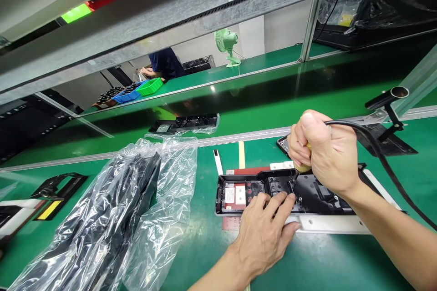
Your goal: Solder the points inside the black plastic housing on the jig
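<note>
My right hand (324, 150) is closed around a corded tool with a yellowish handle (302, 168). Its exact kind is mostly hidden by my fingers. The tool points down into a long black plastic housing (221, 211), and a black cable (382, 154) runs from the top of my fist off to the right. My left hand (262, 232) lies on the near edge of the housing, fingers stretched over it close to the tool's tip. Under the housing sits a fixture with white bars (334, 224) and reddish plates (231, 223).
Black parts in clear plastic bags (112, 209) lie to the left. A small tray of tiny metal pieces (282, 143) and a black metal stand (389, 136) are behind the fixture. Another black part (187, 123) rests on the conveyor (259, 109). A co-worker (166, 63) sits beyond.
</note>
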The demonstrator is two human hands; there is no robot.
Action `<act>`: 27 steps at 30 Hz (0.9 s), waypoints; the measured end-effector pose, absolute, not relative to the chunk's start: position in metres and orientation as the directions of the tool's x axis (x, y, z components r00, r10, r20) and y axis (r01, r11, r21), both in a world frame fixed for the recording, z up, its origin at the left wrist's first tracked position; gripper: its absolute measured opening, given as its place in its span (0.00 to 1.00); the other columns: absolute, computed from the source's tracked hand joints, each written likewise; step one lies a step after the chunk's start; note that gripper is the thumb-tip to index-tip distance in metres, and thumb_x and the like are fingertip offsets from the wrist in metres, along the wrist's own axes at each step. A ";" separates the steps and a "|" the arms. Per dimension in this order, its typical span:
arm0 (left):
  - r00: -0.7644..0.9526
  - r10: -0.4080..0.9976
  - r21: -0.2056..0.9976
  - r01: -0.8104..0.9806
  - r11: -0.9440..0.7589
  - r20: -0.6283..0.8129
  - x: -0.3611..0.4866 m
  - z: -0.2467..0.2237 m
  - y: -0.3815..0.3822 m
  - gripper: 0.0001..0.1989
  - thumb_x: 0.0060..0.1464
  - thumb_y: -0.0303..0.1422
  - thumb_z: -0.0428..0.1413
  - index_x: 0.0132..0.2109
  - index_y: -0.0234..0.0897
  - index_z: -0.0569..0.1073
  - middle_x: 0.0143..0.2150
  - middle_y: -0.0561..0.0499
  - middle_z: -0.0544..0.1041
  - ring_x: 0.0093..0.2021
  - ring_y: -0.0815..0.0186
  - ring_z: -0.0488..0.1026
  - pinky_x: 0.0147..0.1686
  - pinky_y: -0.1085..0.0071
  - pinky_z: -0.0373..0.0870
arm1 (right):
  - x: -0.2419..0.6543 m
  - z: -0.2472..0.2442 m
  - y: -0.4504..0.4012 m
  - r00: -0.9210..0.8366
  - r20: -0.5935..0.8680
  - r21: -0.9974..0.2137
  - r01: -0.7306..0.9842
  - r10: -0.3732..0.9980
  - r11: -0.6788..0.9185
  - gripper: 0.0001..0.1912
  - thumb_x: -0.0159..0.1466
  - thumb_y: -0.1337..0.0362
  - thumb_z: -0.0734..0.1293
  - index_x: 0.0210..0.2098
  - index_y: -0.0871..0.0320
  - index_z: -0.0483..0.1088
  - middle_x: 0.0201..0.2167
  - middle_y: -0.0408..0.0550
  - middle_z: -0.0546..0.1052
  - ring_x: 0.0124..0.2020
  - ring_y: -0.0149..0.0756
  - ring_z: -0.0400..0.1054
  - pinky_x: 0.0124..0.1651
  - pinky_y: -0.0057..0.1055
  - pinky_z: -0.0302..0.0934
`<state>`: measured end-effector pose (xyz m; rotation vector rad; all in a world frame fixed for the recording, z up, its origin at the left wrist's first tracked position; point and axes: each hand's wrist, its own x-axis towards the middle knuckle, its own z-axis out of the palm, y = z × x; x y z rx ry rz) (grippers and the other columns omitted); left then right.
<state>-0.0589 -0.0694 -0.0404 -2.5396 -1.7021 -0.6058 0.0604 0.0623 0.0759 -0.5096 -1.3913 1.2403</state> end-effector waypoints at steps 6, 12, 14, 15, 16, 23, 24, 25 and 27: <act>0.283 0.915 0.228 0.908 -0.352 0.286 -0.055 -0.035 -0.070 0.26 0.70 0.43 0.50 0.70 0.40 0.61 0.65 0.45 0.70 0.47 0.56 0.68 0.43 0.56 0.74 | 0.061 0.077 0.061 -0.261 0.431 -0.880 -0.331 0.864 0.340 0.27 0.71 0.54 0.64 0.18 0.56 0.56 0.17 0.40 0.57 0.15 0.26 0.51 0.14 0.30 0.45; 0.244 0.935 0.283 0.906 -0.315 0.259 -0.052 -0.031 -0.071 0.26 0.70 0.45 0.49 0.70 0.44 0.62 0.64 0.46 0.69 0.48 0.55 0.67 0.43 0.54 0.74 | 0.060 0.077 0.060 -0.264 0.424 -0.882 -0.338 0.867 0.329 0.26 0.70 0.53 0.64 0.19 0.55 0.57 0.17 0.40 0.56 0.15 0.26 0.50 0.14 0.30 0.44; 0.242 0.935 0.287 0.905 -0.314 0.259 -0.053 -0.032 -0.070 0.26 0.70 0.46 0.49 0.69 0.44 0.63 0.64 0.46 0.69 0.48 0.55 0.67 0.43 0.54 0.74 | 0.060 0.076 0.060 -0.265 0.423 -0.882 -0.340 0.867 0.326 0.26 0.70 0.53 0.64 0.19 0.55 0.57 0.17 0.40 0.56 0.15 0.27 0.50 0.14 0.30 0.44; 0.243 0.934 0.286 0.905 -0.316 0.261 -0.053 -0.033 -0.070 0.25 0.70 0.46 0.50 0.69 0.44 0.64 0.64 0.46 0.69 0.48 0.55 0.67 0.43 0.54 0.74 | 0.060 0.076 0.060 -0.265 0.423 -0.882 -0.340 0.866 0.327 0.26 0.70 0.53 0.64 0.18 0.55 0.57 0.17 0.40 0.56 0.16 0.27 0.50 0.14 0.30 0.44; 0.246 0.933 0.283 0.905 -0.318 0.262 -0.054 -0.033 -0.070 0.24 0.70 0.46 0.50 0.68 0.43 0.65 0.64 0.46 0.70 0.47 0.55 0.67 0.42 0.54 0.74 | 0.060 0.076 0.060 -0.264 0.423 -0.882 -0.340 0.867 0.327 0.26 0.70 0.53 0.64 0.18 0.55 0.57 0.17 0.40 0.56 0.16 0.27 0.50 0.14 0.30 0.44; 0.263 0.926 0.245 0.911 -0.331 0.272 -0.053 -0.035 -0.069 0.22 0.70 0.45 0.50 0.65 0.42 0.67 0.63 0.46 0.70 0.45 0.56 0.67 0.40 0.55 0.74 | 0.060 0.076 0.060 -0.264 0.433 -0.877 -0.343 0.862 0.335 0.26 0.70 0.54 0.64 0.19 0.56 0.58 0.17 0.39 0.56 0.16 0.26 0.51 0.15 0.29 0.45; 0.264 0.925 0.240 0.913 -0.331 0.274 -0.053 -0.035 -0.069 0.22 0.70 0.45 0.50 0.65 0.42 0.68 0.63 0.46 0.71 0.45 0.56 0.67 0.40 0.55 0.74 | 0.060 0.076 0.059 -0.265 0.431 -0.878 -0.343 0.862 0.334 0.26 0.70 0.54 0.64 0.19 0.56 0.58 0.17 0.40 0.56 0.16 0.26 0.51 0.15 0.29 0.45; 0.265 0.924 0.235 0.914 -0.332 0.276 -0.053 -0.035 -0.069 0.22 0.70 0.45 0.50 0.65 0.42 0.68 0.63 0.46 0.71 0.45 0.56 0.67 0.40 0.55 0.74 | 0.060 0.076 0.059 -0.267 0.429 -0.879 -0.342 0.863 0.331 0.26 0.70 0.54 0.64 0.19 0.56 0.58 0.17 0.40 0.56 0.16 0.26 0.51 0.15 0.29 0.46; 0.267 0.922 0.228 0.914 -0.334 0.278 -0.053 -0.035 -0.069 0.22 0.69 0.45 0.50 0.64 0.41 0.68 0.63 0.46 0.71 0.45 0.56 0.68 0.40 0.56 0.74 | 0.061 0.076 0.059 -0.267 0.426 -0.881 -0.342 0.865 0.328 0.26 0.70 0.54 0.64 0.19 0.56 0.57 0.17 0.40 0.56 0.16 0.26 0.51 0.15 0.29 0.46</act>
